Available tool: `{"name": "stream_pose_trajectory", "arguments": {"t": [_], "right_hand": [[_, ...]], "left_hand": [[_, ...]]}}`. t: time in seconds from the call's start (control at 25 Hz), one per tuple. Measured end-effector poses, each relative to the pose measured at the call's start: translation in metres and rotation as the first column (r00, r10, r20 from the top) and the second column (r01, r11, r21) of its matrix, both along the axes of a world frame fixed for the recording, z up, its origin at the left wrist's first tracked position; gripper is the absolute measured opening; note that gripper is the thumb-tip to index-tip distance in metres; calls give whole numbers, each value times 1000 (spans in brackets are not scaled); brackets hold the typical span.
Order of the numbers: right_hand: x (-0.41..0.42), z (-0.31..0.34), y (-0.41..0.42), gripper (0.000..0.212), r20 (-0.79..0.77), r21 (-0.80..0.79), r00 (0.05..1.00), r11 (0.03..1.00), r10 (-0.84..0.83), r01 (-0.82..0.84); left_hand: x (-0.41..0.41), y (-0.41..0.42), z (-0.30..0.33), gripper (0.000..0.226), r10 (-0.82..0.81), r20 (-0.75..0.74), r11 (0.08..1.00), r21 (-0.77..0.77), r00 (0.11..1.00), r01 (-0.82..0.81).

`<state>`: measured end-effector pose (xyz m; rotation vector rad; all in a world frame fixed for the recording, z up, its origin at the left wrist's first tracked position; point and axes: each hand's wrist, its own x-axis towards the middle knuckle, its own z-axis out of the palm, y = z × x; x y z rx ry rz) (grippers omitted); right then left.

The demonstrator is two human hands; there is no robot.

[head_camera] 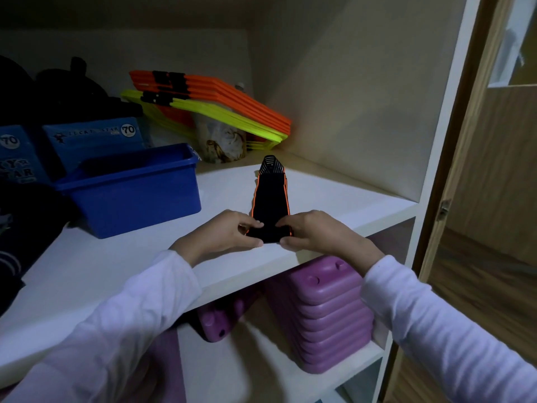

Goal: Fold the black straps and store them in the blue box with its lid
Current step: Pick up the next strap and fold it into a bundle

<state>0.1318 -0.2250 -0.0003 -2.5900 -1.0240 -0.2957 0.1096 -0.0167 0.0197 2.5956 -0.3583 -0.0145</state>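
With the left hand [232, 231] and right hand [313, 232] pinching the black strap's [270, 199] near end at frame centre, fold squarely to fit the blue box [136, 193].

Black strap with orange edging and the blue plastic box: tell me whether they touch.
Apart. The head view shows bare white shelf between the black strap with orange edging and the blue plastic box.

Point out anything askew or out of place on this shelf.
The orange and yellow frames lean crookedly in the back corner over a crumpled bag. The strap lies straight, and the blue box sits level.
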Motion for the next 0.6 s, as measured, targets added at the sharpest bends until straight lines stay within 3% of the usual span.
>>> {"name": "stream_pose_trajectory", "arguments": {"t": [0.08,0.2,0.28,0.36,0.48,0.6], "right_hand": [[-2,-3,2,37,80,30,996,999,-32,30],[-7,-4,1,42,172,88,985,996,-12,-3],[-7,-7,0,41,216,88,976,995,18,-37],[-6,-9,0,37,232,129,973,991,10,-41],[0,-9,0,33,266,144,964,989,6,-46],[4,-4,1,31,348,126,937,989,31,-80]], "left_hand": [[-1,-4,0,8,4,70,998,59,998,-8],[2,-10,0,34,16,128,996,88,992,-27],[1,-9,0,32,20,119,999,34,993,-24],[-4,-7,-1,9,7,73,999,-53,997,-3],[-7,-6,-4,33,-45,129,999,3,991,45],[-7,-5,-4,34,-49,127,999,10,991,48]]}}
